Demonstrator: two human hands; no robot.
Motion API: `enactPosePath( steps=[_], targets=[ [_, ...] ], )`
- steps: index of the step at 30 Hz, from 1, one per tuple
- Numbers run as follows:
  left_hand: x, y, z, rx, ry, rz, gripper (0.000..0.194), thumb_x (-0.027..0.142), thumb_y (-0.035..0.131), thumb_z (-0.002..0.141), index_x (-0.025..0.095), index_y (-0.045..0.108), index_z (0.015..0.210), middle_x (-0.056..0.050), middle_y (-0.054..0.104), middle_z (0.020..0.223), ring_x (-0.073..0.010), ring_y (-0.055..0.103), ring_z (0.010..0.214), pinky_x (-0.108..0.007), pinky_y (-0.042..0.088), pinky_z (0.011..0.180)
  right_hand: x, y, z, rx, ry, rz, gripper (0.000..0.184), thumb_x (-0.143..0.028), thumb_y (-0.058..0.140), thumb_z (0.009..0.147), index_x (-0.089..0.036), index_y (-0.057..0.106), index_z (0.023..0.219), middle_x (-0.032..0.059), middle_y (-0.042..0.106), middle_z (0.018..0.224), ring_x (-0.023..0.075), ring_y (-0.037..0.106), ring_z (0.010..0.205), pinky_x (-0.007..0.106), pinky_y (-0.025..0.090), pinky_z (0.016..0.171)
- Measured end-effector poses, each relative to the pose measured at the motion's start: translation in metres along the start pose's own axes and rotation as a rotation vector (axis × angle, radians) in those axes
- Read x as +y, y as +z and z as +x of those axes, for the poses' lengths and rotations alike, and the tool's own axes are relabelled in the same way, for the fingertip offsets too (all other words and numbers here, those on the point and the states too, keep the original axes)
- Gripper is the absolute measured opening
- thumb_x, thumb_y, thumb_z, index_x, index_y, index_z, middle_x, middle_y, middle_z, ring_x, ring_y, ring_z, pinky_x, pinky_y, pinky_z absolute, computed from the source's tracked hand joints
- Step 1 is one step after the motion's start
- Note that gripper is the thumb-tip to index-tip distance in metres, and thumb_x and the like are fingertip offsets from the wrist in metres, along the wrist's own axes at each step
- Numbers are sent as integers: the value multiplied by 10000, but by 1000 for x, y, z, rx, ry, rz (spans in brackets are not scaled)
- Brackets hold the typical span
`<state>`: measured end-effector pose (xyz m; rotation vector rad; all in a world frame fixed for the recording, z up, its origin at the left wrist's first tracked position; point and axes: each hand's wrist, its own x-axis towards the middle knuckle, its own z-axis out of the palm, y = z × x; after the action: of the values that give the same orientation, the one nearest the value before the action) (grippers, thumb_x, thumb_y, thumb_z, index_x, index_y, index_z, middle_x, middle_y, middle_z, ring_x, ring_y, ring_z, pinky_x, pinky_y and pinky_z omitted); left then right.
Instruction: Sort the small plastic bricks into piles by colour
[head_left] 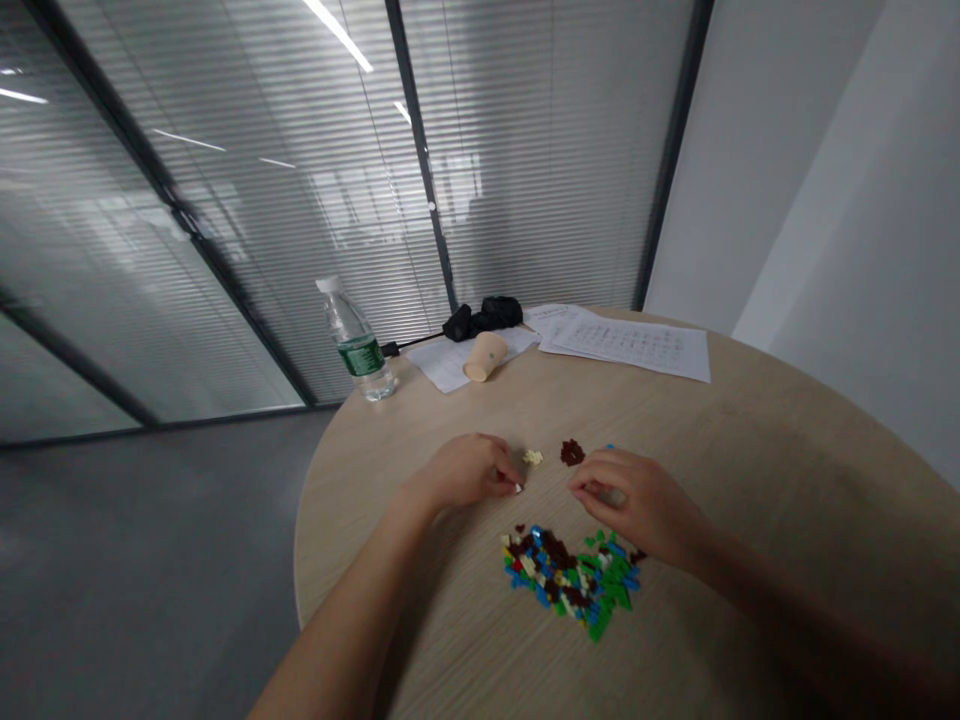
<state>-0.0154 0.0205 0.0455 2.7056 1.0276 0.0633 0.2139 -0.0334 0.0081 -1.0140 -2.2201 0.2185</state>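
Observation:
My left hand (465, 472) rests on the round wood-grain table (420, 480), its fingertips pinching a tiny white brick (517, 488). My right hand (637, 500) lies a little to the right, fingers curled inward, and whatever they may hold is hidden. Between the hands sits a small sorted heap of cream bricks (532, 457), with a dark brown heap (572, 452) just beside it. Below them spreads a mixed pile of tiny plastic bricks (570, 580) in green, blue, brown, yellow and red. A blue brick (610, 447) peeks out above my right hand.
At the table's far side are a water bottle (358, 345), a tipped paper cup (485, 356), printed papers (626, 347) and a black bundle (482, 317) with a cable. Glass walls with blinds stand behind, and a grey floor lies left.

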Motion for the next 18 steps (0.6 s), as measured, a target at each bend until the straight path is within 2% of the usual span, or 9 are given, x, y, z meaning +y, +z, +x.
enactPosePath(
  steps=[6, 11, 18],
  targets=[
    [1, -3, 0, -25, -13, 2, 143, 252, 638, 752, 243, 710, 875, 6, 625, 775, -108, 558, 678, -189, 362, 613, 0, 0, 0, -24, 24, 0, 137, -186, 497, 824, -183, 618, 758, 39, 654, 741, 145, 587, 704, 254, 432, 657],
    [4, -3, 0, 16, 36, -30, 175, 227, 621, 759, 247, 694, 916, 2, 620, 844, -117, 563, 740, -196, 377, 658, 1, 0, 0, -50, 14, 2, 142, -169, 497, 819, -180, 612, 737, 39, 648, 722, 150, 584, 700, 258, 429, 651],
    [11, -2, 3, -3, 67, -60, 98, 157, 630, 725, 205, 704, 769, 9, 604, 775, -96, 545, 666, -187, 366, 603, 5, 2, -2, -127, -3, 15, 114, -156, 532, 786, -186, 641, 768, 49, 664, 778, 165, 596, 770, 281, 441, 712]
  ],
)
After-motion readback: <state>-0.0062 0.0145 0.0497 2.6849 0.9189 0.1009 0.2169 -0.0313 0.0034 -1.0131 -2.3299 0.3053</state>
